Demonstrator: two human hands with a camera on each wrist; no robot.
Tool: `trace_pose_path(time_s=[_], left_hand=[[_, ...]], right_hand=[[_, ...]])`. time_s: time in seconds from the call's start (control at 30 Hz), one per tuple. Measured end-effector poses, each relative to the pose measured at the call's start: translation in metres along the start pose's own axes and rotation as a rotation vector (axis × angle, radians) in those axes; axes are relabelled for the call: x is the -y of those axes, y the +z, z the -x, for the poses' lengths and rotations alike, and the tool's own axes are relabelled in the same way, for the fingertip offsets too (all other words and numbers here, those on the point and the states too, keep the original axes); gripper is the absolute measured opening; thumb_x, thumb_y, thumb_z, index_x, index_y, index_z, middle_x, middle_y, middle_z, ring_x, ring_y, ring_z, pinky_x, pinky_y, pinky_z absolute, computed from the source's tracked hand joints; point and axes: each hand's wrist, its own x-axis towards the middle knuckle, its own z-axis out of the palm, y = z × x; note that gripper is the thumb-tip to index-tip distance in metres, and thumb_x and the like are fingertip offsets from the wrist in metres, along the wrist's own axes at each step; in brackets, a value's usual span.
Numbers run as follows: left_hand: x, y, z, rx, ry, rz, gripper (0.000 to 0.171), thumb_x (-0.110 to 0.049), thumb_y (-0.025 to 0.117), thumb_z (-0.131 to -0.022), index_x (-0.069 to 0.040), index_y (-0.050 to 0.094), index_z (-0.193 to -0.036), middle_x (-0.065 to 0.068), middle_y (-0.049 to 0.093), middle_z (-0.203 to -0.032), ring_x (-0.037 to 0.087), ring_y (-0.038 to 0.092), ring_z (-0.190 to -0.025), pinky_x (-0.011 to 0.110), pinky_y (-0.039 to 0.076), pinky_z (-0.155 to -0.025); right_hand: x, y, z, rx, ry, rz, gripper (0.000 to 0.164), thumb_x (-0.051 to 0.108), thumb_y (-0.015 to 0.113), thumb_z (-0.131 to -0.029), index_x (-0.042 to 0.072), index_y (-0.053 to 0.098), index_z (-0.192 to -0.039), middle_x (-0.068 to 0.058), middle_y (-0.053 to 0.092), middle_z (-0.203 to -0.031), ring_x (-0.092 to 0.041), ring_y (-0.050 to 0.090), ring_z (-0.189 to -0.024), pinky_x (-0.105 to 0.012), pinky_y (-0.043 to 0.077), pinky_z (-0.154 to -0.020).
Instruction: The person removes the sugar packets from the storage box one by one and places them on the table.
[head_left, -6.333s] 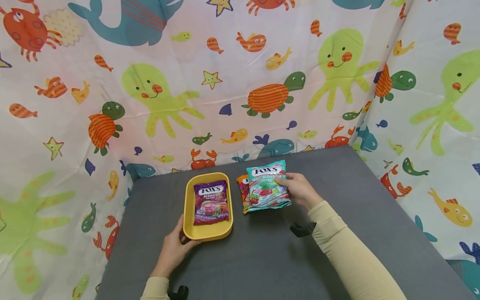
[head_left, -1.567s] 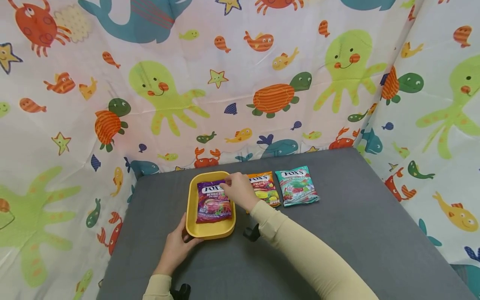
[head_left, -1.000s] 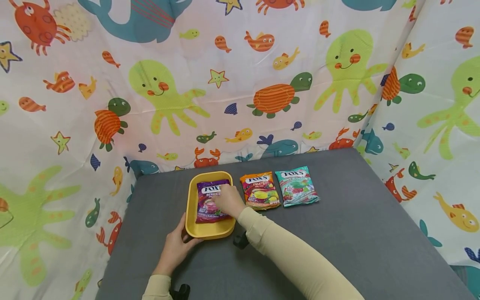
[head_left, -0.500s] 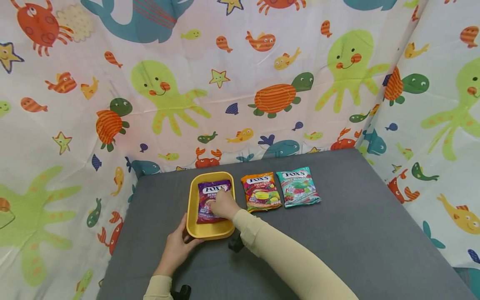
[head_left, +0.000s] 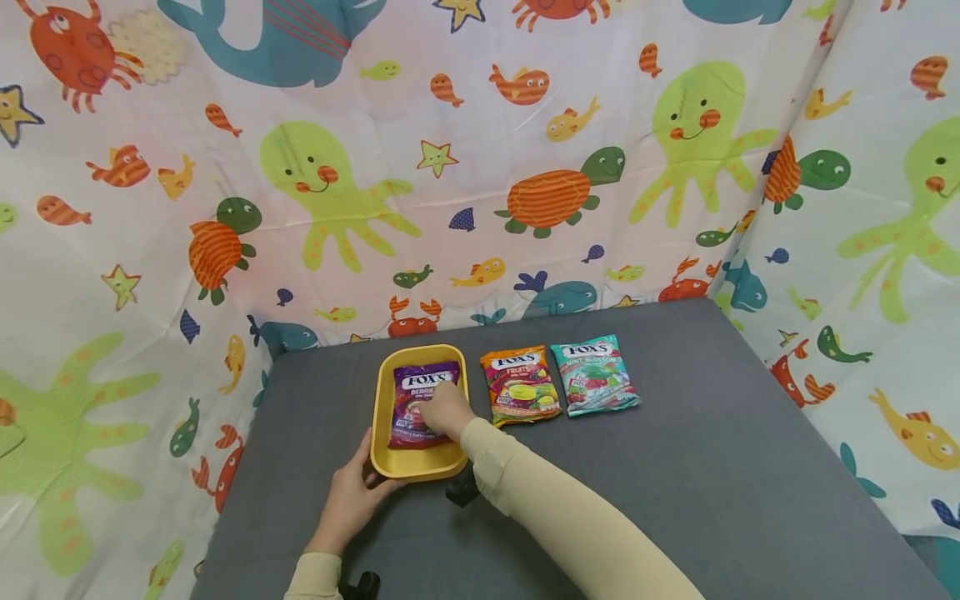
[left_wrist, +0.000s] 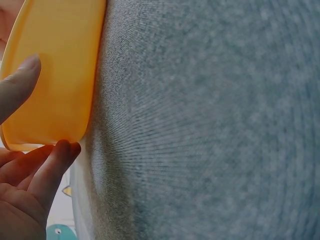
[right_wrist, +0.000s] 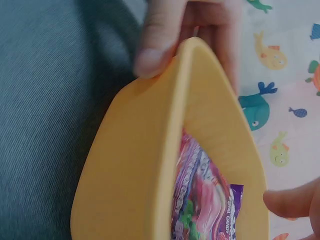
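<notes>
The yellow tray [head_left: 420,463] sits on the grey table, with a purple candy bag [head_left: 420,379] labelled Berries lying inside it. My left hand [head_left: 351,500] holds the tray's near left corner; in the left wrist view, its thumb [left_wrist: 22,85] lies on one wall and its fingers [left_wrist: 47,172] on the adjoining side. Reaching over the tray's right wall, my right hand [head_left: 447,410] is on the purple bag, and most of its fingertips are hidden. In the right wrist view, one straight digit [right_wrist: 290,200] shows near the far rim, apart from the bag.
Right of the tray lie an orange Fruits candy bag [head_left: 521,385] and a teal Mint Blossom candy bag [head_left: 595,375], side by side. A cloth printed with sea animals [head_left: 551,197] hangs behind the table [head_left: 675,467] and along its sides.
The teal bag was in my right hand earlier and now lies right of the orange one. My right hand has moved onto the purple bag, which has shifted slightly left. My left hand stays put.
</notes>
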Motion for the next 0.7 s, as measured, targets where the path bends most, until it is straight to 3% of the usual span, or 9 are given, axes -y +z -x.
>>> trace_pose_path(time_s=[0.2, 0.37, 0.7], left_hand=[[0.0024, -0.0006, 0.0017, -0.016, 0.004, 0.007, 0.101, -0.031, 0.079, -0.076, -0.026, 0.015, -0.153, 0.008, 0.041, -0.149, 0.025, 0.048, -0.130, 0.038, 0.050, -0.095], [0.0006, -0.0021, 0.0010, -0.013, 0.014, 0.002, 0.101, -0.033, 0.079, -0.076, -0.025, 0.015, -0.154, 0.008, 0.040, -0.149, 0.025, 0.048, -0.131, 0.038, 0.049, -0.095], [0.0000, 0.0003, 0.0002, -0.026, 0.035, -0.013, 0.101, -0.033, 0.079, -0.076, -0.024, 0.016, -0.154, 0.010, 0.044, -0.147, 0.028, 0.051, -0.128, 0.037, 0.050, -0.093]], right_hand=[[0.0026, -0.0008, -0.0010, 0.001, 0.004, -0.124, 0.031, 0.020, 0.067, -0.087, 0.000, 0.062, -0.109, -0.007, 0.062, -0.092, -0.019, 0.060, -0.080, -0.038, 0.058, -0.077], [0.0063, -0.0038, 0.0003, 0.004, 0.005, -0.232, 0.035, 0.017, 0.066, -0.086, -0.003, 0.058, -0.114, -0.009, 0.061, -0.096, -0.020, 0.061, -0.085, -0.040, 0.058, -0.079], [0.0054, -0.0041, 0.0027, 0.042, -0.009, -0.160, 0.040, 0.021, 0.073, -0.084, 0.000, 0.056, -0.114, -0.008, 0.061, -0.096, -0.021, 0.061, -0.085, -0.042, 0.058, -0.080]])
